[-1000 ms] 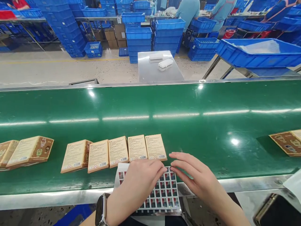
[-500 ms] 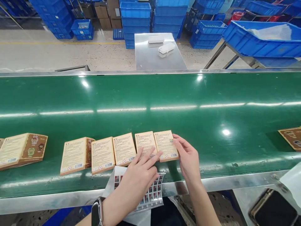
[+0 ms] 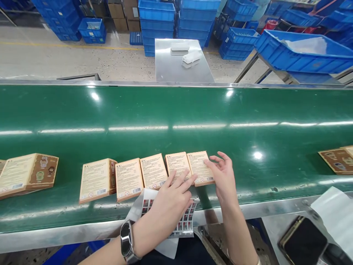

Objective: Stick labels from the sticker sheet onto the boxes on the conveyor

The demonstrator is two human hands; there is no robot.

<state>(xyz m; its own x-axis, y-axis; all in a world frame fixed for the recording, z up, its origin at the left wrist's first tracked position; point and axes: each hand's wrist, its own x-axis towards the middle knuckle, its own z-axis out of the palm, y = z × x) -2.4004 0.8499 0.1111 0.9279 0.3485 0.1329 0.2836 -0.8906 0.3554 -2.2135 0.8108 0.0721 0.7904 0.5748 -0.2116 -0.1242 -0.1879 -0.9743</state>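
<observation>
On the green belt stands a row of cream-and-brown printed cartons. My left hand (image 3: 171, 206), with a watch on the wrist, is open, palm down, its fingertips at the lower part of a carton (image 3: 175, 163) and at the corner of the carton beside it. Under this hand lies a sheet of small red-and-dark stickers (image 3: 188, 218); the hand hides whether the thumb grips it. My right hand (image 3: 223, 175) is at the right edge of the rightmost carton (image 3: 199, 167), thumb against its face and fingers apart. Three cartons, including the leftmost of the row (image 3: 95, 180), stand further left.
More cartons with cartoon figures (image 3: 44, 171) lie at the far left, others (image 3: 335, 160) at the far right. A metal rail (image 3: 82, 231) edges the belt. A dark phone-like device (image 3: 302, 241) and white paper (image 3: 335, 211) are at lower right. Blue crates (image 3: 157, 27) stand beyond.
The cartons in the row have shifted right in view with both hands. The right fingers have opened away from the rightmost carton's edge; the small coloured sticker seen there is now hidden or out of sight.
</observation>
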